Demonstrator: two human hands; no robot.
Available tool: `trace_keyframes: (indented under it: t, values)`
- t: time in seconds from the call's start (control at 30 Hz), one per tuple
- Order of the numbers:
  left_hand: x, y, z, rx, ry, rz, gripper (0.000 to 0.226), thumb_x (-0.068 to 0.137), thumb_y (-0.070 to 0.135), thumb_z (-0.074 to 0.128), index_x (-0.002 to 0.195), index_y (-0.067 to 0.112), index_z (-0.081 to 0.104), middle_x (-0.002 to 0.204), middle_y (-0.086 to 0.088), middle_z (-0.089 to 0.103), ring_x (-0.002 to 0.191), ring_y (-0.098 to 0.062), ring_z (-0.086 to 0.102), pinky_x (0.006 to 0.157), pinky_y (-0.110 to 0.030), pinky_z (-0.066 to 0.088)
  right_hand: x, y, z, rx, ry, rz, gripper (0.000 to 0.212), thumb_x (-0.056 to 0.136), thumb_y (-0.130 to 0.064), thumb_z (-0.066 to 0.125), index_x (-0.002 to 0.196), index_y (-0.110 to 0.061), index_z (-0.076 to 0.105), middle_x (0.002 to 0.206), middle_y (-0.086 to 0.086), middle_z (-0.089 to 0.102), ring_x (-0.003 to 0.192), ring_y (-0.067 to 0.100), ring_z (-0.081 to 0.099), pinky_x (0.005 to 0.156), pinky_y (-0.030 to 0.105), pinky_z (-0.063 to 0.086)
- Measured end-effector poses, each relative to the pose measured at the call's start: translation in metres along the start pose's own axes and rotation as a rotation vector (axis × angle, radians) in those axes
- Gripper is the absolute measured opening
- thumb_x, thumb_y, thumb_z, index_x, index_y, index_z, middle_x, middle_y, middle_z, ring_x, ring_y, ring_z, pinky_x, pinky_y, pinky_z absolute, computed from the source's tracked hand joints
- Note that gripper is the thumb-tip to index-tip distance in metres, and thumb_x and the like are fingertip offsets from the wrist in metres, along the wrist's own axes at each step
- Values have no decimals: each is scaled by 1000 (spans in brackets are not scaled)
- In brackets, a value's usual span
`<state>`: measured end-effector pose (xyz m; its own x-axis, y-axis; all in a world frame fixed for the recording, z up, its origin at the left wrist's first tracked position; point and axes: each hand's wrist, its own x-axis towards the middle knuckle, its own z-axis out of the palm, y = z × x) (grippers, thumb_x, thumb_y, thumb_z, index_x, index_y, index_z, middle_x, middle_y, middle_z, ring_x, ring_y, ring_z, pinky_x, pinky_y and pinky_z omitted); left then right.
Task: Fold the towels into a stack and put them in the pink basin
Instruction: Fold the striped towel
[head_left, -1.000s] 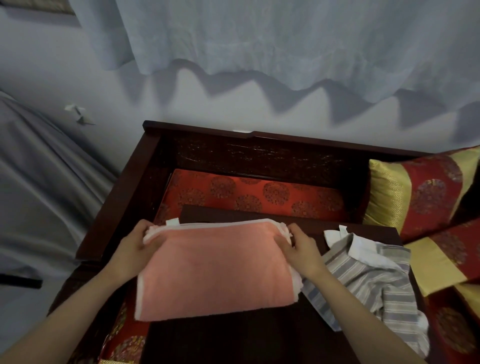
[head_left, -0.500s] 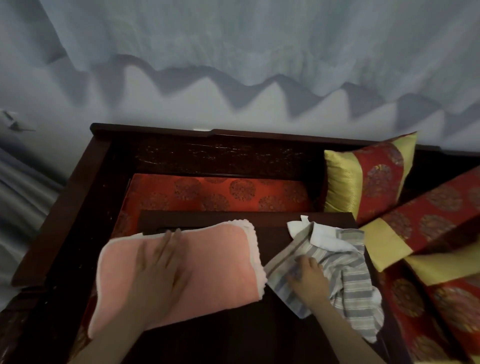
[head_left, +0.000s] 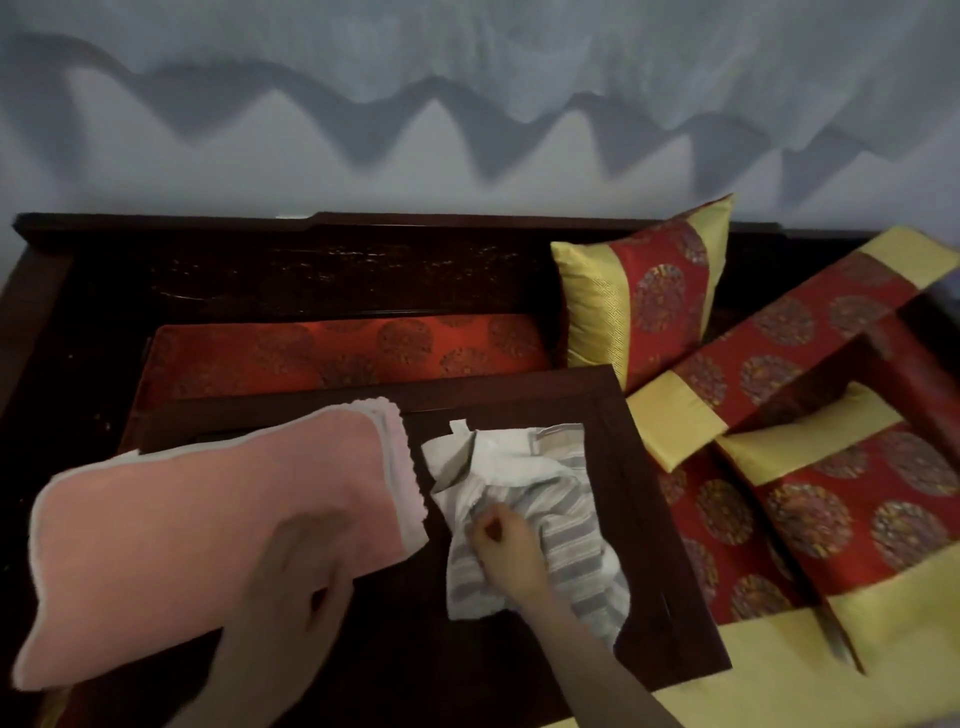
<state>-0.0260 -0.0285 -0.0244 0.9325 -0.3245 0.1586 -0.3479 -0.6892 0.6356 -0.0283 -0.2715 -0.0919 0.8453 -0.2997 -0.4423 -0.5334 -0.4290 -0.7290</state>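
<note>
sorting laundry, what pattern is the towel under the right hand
The towel has grey and white stripes; head view.

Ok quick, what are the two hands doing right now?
Left hand: grips the pink towel at its near edge, though it is blurred.
Right hand: pinches the striped towel.

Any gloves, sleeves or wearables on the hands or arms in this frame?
None visible. The left hand and right hand show no gloves, rings or watch. The left forearm and right forearm are uncovered down to the frame edge. The left hand is blurred, so fine detail is uncertain.
</note>
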Motion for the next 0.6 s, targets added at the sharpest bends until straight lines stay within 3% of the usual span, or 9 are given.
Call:
trace_keyframes:
  t: [0.07, 0.13, 0.23, 0.3, 0.37, 0.43, 0.53, 0.6]
  values:
    - [-18, 36, 29, -177, -69, -109, 21, 80, 33, 50, 98, 41, 59, 96, 14, 65, 89, 0, 60, 84, -13, 45, 1, -5, -16, 19, -33, 7, 12, 79, -29, 63, 69, -24, 60, 70, 0, 68, 68, 16, 65, 69, 39, 55]
    - [-25, 52, 65, -377, -115, -386, 22, 75, 28, 66, 84, 47, 59, 83, 9, 67, 79, -1, 63, 73, -12, 49, 13, -11, -39, -131, 86, -88, 6, 77, -30, 66, 81, -28, 62, 87, -3, 68, 84, 17, 64, 76, 38, 53]
    - [-25, 53, 108, -586, -54, -813, 39, 70, 9, 79, 91, 31, 56, 96, -1, 63, 87, -14, 62, 74, -25, 50, 34, -17, -61, -526, 66, -205, 53, 76, -39, 67, 124, -27, 48, 126, -3, 50, 120, 20, 43, 91, 41, 42]
    - [-18, 52, 123, -655, 73, -1010, 49, 62, 17, 84, 99, 7, 55, 105, -12, 61, 92, -25, 61, 75, -35, 52, 45, -15, -60, -698, -44, -148, 76, 75, -46, 68, 140, -31, 30, 139, 0, 37, 131, 24, 31, 98, 48, 36]
    - [-9, 49, 133, -651, 173, -1145, 75, 53, 27, 86, 113, -4, 52, 116, -18, 58, 102, -33, 60, 87, -45, 53, 50, -5, -56, -780, -95, -120, 85, 74, -46, 69, 144, -35, 22, 142, 4, 34, 132, 27, 32, 99, 50, 35]
    - [-2, 51, 135, -659, 238, -1279, 79, 60, 15, 86, 124, -7, 44, 119, -19, 54, 106, -32, 56, 95, -43, 48, 50, 1, -54, -797, -89, -171, 77, 78, -42, 66, 143, -36, 25, 137, 7, 39, 127, 29, 41, 96, 45, 39]
    - [5, 64, 132, -850, 114, -1273, 58, 69, 7, 80, 119, -3, 53, 108, -16, 64, 96, -29, 62, 86, -38, 49, 43, -1, -65, -765, -14, -298, 55, 85, -35, 58, 137, -33, 37, 123, 6, 55, 106, 31, 59, 79, 37, 46]
    - [14, 80, 120, -932, -6, -1184, 33, 78, 6, 72, 109, 1, 62, 99, -14, 66, 90, -27, 62, 80, -33, 47, 39, -15, -86, -752, 39, -339, 43, 85, -45, 57, 127, -34, 50, 111, 4, 65, 99, 27, 63, 74, 35, 47]
